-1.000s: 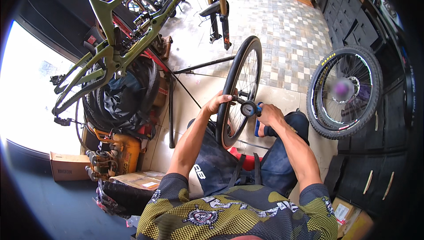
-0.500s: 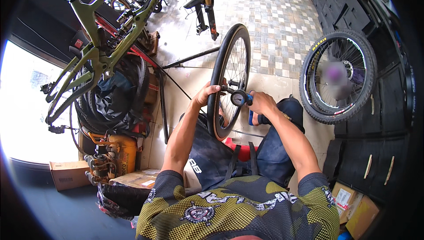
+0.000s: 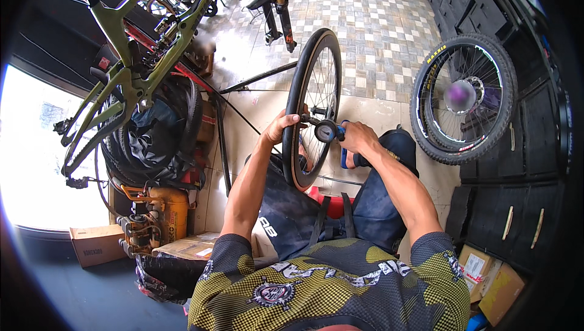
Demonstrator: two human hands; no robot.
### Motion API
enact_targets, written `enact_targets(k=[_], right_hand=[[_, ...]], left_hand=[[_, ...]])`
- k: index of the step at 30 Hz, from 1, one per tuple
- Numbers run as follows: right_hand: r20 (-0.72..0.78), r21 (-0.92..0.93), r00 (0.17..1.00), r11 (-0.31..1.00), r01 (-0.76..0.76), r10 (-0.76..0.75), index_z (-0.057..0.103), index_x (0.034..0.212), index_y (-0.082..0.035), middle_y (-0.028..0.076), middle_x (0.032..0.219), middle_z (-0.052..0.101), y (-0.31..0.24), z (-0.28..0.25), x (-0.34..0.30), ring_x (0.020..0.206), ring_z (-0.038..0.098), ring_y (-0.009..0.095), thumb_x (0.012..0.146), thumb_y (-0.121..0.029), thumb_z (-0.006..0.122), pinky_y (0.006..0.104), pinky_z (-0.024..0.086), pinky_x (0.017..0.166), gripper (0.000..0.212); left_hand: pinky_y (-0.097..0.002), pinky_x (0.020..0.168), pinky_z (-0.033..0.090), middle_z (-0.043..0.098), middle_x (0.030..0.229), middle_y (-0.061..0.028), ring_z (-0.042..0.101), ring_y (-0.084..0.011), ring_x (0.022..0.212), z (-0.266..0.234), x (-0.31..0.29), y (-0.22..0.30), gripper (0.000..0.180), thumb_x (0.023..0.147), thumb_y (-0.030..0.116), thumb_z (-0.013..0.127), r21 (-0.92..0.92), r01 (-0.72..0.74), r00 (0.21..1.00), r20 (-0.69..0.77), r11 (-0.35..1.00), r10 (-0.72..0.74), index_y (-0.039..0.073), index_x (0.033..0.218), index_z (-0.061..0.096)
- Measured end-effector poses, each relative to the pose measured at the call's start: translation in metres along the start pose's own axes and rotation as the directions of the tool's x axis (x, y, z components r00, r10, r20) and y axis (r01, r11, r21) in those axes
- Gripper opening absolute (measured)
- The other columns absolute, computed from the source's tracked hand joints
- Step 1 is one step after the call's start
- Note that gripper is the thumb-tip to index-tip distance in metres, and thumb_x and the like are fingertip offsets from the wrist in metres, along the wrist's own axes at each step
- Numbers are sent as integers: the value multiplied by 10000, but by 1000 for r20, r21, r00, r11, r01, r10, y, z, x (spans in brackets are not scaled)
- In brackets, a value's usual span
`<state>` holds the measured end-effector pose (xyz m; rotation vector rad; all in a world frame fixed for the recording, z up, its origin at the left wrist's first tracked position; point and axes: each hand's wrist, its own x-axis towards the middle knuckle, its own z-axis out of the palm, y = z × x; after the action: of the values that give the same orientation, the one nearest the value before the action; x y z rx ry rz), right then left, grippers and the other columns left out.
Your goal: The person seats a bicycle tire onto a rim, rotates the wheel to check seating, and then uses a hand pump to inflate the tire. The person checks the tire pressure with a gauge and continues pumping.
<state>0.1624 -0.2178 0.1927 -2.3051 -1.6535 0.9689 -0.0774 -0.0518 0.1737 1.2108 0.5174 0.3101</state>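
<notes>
Upright between my knees stands a bicycle wheel (image 3: 297, 81) with a black tire, a deep dark rim and thin spokes. My left hand (image 3: 280, 129) is closed around its near left side, the thumb across the tire; the other fingers are partly hidden behind the rim. In my right hand (image 3: 359, 138) is a tire inflator (image 3: 325, 131) with a round dial gauge and a blue part at the grip. Its black head reaches to the inner rim beside my left hand; whether it sits on the valve I cannot tell.
A green bike frame (image 3: 125, 51) hangs at the left on a stand (image 3: 261, 78), whose legs spread over the floor. Below it are tires (image 3: 193, 109) and an orange compressor (image 3: 173, 209). Two knobby-tired wheels (image 3: 504, 81) lean against black cabinets (image 3: 496, 215) at right. Cardboard boxes (image 3: 97, 244) stand low.
The view has shifted slightly, so the wheel and inflator appear a little left and higher. Both hands keep their holds.
</notes>
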Motion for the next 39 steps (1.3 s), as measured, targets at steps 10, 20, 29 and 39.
enact_targets(k=[10,20,29,39], right_hand=[[24,29,1000,999,14,-15,731,1123,-74,230,1063,766,1,0,2,1051,727,417,877,-358,680,495,570,939,379],[46,14,999,1000,-13,12,752,1126,-80,215,1095,770,-5,-9,-3,1077,733,394,866,-289,643,472,577,963,350],[27,8,999,1000,-19,19,764,1115,-77,222,1097,769,-6,-6,-3,1071,737,390,857,-264,630,467,581,959,346],[14,4,1000,1000,1,-1,781,1069,-54,241,1057,772,-5,-6,-2,1047,745,406,858,-267,620,468,590,940,341]], left_hand=[[-501,1081,491,585,1324,-145,586,-293,1279,-4,0,-1,873,767,569,800,11,-5,1000,-5,1000,5,41,1413,540],[-489,1081,489,595,1319,-148,582,-283,1277,-5,3,-3,867,770,555,804,-5,7,1000,14,1000,-7,38,1412,534],[-492,1080,488,593,1322,-150,573,-291,1288,-5,1,-2,874,766,556,793,2,7,1000,1,1000,-7,33,1417,531],[-506,1088,481,578,1335,-151,561,-296,1304,-5,1,-3,863,764,549,781,11,6,1000,-6,1000,-6,38,1415,537]])
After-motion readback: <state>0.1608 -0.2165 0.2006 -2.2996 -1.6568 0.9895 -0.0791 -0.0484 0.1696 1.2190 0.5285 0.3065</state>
